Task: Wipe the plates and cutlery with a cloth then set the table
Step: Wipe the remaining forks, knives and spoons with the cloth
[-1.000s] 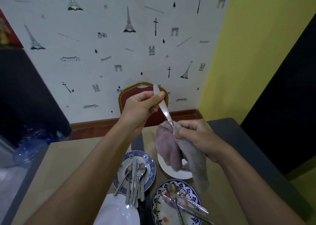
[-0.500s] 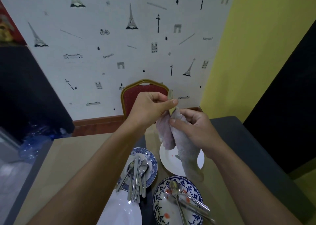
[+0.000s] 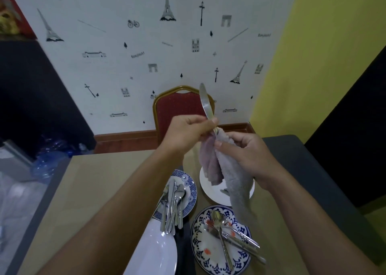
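Observation:
My left hand (image 3: pixel 188 132) pinches a steel table knife (image 3: pixel 205 104) near the blade's base, blade pointing up. The knife's lower end is wrapped in a grey-pink cloth (image 3: pixel 227 170) that my right hand (image 3: pixel 244 155) grips around it; the cloth hangs down over a plain white plate (image 3: pixel 211 189). Below, a small blue-patterned plate (image 3: pixel 191 193) holds several forks and spoons (image 3: pixel 173 208). A larger blue-patterned plate (image 3: pixel 200 241) carries more cutlery (image 3: pixel 227 233). A white plate (image 3: pixel 154 251) lies at the near edge.
The tan table (image 3: pixel 94 191) has a dark grey border (image 3: pixel 313 170) on the right. A red chair with a gold frame (image 3: pixel 175 105) stands at the far side against the wallpapered wall. Plastic bottles (image 3: pixel 48 155) lie on the floor at left.
The knife has slid up out of the cloth, so its blade shows above my left hand again. The cloth stays wrapped round the lower end.

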{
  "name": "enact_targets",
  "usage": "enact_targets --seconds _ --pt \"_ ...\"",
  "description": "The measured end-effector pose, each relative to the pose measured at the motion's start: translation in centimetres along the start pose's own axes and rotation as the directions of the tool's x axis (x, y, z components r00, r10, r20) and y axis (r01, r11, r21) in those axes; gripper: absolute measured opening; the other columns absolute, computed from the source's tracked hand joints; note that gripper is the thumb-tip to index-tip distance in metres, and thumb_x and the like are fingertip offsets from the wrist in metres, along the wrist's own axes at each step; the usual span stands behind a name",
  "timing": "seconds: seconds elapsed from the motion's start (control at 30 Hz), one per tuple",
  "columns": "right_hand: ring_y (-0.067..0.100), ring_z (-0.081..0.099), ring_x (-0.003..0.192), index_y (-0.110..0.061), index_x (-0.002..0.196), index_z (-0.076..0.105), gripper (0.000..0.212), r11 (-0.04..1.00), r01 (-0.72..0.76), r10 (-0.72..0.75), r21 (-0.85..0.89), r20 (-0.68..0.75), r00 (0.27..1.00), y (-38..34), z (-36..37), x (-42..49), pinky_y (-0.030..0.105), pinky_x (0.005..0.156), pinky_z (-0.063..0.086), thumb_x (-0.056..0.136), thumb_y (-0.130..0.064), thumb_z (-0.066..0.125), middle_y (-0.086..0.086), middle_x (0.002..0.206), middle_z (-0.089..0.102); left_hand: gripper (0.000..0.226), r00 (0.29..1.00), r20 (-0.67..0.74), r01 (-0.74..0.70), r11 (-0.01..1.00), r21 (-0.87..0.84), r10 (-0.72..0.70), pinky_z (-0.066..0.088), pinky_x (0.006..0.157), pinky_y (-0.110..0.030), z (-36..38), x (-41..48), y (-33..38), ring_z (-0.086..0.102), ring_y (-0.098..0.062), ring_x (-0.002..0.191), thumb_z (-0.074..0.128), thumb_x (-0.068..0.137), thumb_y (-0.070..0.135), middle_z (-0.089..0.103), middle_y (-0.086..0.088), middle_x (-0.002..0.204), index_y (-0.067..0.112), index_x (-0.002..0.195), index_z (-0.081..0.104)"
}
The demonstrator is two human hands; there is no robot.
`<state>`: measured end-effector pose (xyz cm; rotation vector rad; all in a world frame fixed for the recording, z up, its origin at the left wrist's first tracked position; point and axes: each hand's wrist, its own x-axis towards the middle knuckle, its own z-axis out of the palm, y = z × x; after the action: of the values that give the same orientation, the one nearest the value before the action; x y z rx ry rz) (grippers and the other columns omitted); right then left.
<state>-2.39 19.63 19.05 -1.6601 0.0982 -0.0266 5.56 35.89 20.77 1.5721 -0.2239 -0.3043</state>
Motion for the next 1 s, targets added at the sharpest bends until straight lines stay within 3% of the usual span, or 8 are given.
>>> enact_targets --seconds 0.13,0.23,0.33,0.47,0.57,0.73,0.87,1.0 --pt "0.017 0.078 0.091 -0.011 0.109 0.08 0.014 0.999 -0.015 0.014 -0.04 -0.018 1.0 0.5 0.6 0.2 0.025 0.079 0.061 0.096 -0.014 0.074 0.004 0.096 0.082 0.013 1.0 0.01 0.006 1.0 -0.009 -0.005 0.055 0.077 -0.035 0.0 -0.4 -2.6 0.065 -0.017 0.076 0.075 0.089 0.018 0.075 -0.015 0.084 0.006 0.091 0.08" --pt "0.02 0.079 0.093 -0.014 0.109 0.08 0.016 0.997 -0.077 0.077 -0.019 -0.035 0.996 1.3 0.9 0.1 0.029 0.081 0.061 0.093 -0.017 0.077 0.005 0.097 0.082 0.015 0.995 -0.1 0.019 1.0 -0.016 -0.021 0.053 0.066 -0.028 -0.3 0.0 -3.6 0.067 -0.011 0.072 0.072 0.093 0.02 0.076 -0.007 0.081 0.007 0.086 0.078" --pt "0.02 0.08 0.088 -0.013 0.107 0.08 0.014 0.991 -0.135 0.135 -0.002 -0.05 0.99 2.0 0.8 -0.3 0.027 0.071 0.062 0.094 -0.013 0.076 0.004 0.093 0.082 0.021 0.961 -0.275 0.029 0.998 -0.053 -0.043 0.05 0.063 -0.027 -1.6 1.1 -5.0 0.064 -0.014 0.069 0.068 0.096 0.019 0.073 -0.008 0.078 0.012 0.077 0.075" --pt "0.012 0.077 0.066 -0.01 0.104 0.077 0.011 0.973 -0.199 0.212 0.118 -0.104 0.972 2.5 -0.4 -0.5 0.022 0.05 0.057 0.095 -0.006 0.072 0.001 0.082 0.081 0.023 0.945 -0.318 0.136 0.977 0.164 -0.078 0.052 0.067 -0.032 -4.2 1.9 -10.3 0.057 -0.015 0.064 0.068 0.094 0.021 0.066 -0.003 0.067 0.013 0.075 0.077" --pt "0.015 0.079 0.077 -0.013 0.112 0.077 0.018 0.974 -0.202 0.216 0.102 -0.153 0.964 2.8 -1.2 -0.3 0.025 0.055 0.06 0.094 -0.009 0.074 0.001 0.092 0.082 0.02 0.927 -0.297 0.33 0.876 0.353 -0.229 0.058 0.075 -0.042 -5.7 1.1 -16.5 0.061 -0.021 0.065 0.066 0.093 0.021 0.069 -0.008 0.065 0.012 0.082 0.08" --pt "0.022 0.08 0.088 -0.011 0.116 0.077 0.024 0.973 -0.203 0.22 0.107 -0.19 0.957 3.3 -2.8 -0.3 0.031 0.063 0.062 0.093 -0.015 0.076 0.006 0.101 0.081 0.028 0.865 -0.326 0.501 0.648 0.573 -0.38 0.043 0.067 -0.031 -7.2 -1.3 -23.6 0.067 -0.036 0.082 0.056 0.093 0.013 0.068 -0.026 0.081 -0.005 0.076 0.07" --pt "0.019 0.079 0.082 -0.011 0.112 0.079 0.019 0.973 -0.202 0.223 0.112 -0.242 0.944 3.6 -3.5 -0.4 0.03 0.06 0.061 0.093 -0.014 0.076 0.006 0.097 0.081 0.024 0.851 -0.346 0.522 0.553 0.65 -0.396 0.055 0.073 -0.035 -8.4 -2.4 -26.4 0.068 -0.035 0.078 0.059 0.091 0.016 0.07 -0.015 0.074 0.006 0.075 0.073" --pt "0.015 0.077 0.075 -0.01 0.103 0.08 0.011 0.974 -0.205 0.225 0.099 -0.282 0.933 4.1 -3.9 -0.8 0.024 0.057 0.058 0.093 -0.012 0.076 0.007 0.089 0.08 0.021 0.869 -0.355 0.492 0.524 0.695 -0.344 0.041 0.063 -0.027 -8.9 -2.7 -27.6 0.064 -0.03 0.07 0.065 0.089 0.018 0.067 -0.008 0.065 0.012 0.071 0.072"
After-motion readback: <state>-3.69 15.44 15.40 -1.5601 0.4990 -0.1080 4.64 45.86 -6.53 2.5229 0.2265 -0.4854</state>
